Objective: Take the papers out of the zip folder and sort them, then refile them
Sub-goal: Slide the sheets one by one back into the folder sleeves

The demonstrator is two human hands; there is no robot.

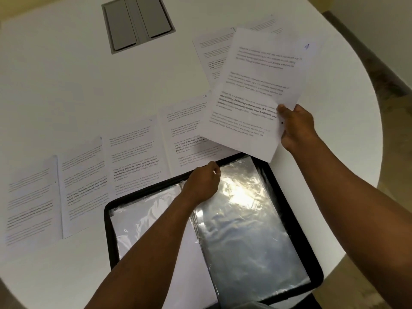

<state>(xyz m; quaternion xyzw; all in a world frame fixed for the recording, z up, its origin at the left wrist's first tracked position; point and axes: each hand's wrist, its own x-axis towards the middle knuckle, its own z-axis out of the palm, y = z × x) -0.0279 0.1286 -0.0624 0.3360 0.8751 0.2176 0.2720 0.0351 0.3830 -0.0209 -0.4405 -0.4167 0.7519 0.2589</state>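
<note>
The black zip folder [296, 219] lies open at the table's near edge, its clear plastic sleeves [240, 230] shining. My right hand [296, 128] holds a printed sheet marked 4 [260, 85] by its lower right corner, lifted above the table. My left hand [204, 182] pinches the top edge of a plastic sleeve at the folder's spine. Several printed sheets lie in a row on the table: one marked 10 [185, 128], one marked 9 [133, 152], and others to the left [82, 181]. Another sheet [211, 54] lies partly under the held one.
A grey recessed cable hatch [137, 21] is set into the white round table [66, 74] at the far middle. The table's curved edge runs down the right side, with floor beyond it.
</note>
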